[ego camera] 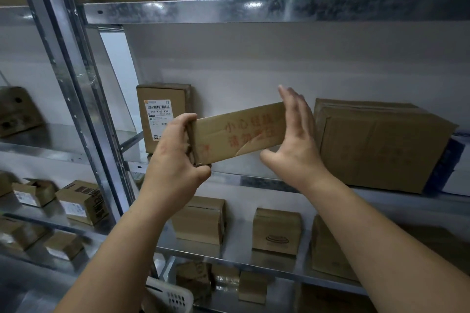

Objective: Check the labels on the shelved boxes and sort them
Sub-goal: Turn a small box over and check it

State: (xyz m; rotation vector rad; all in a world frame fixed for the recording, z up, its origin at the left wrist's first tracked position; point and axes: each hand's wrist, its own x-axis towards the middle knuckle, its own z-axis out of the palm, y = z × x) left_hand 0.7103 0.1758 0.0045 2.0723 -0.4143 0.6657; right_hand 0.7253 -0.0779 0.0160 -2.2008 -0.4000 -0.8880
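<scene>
A long flat cardboard box (234, 132) with red printed characters is held in the air in front of the middle shelf. My left hand (175, 157) grips its left end. My right hand (296, 132) lies flat against its right end, fingers spread and pointing up. Behind it, an upright box with a white barcode label (160, 114) stands at the shelf's left. A large plain box (376, 145) sits at the right of the same shelf.
The metal shelf edge (254, 180) runs just under the held box. Several small boxes (277, 231) stand on the shelf below. More labelled boxes (81, 203) fill the left rack. A steel upright (84, 99) divides the racks. A white basket (170, 297) sits low.
</scene>
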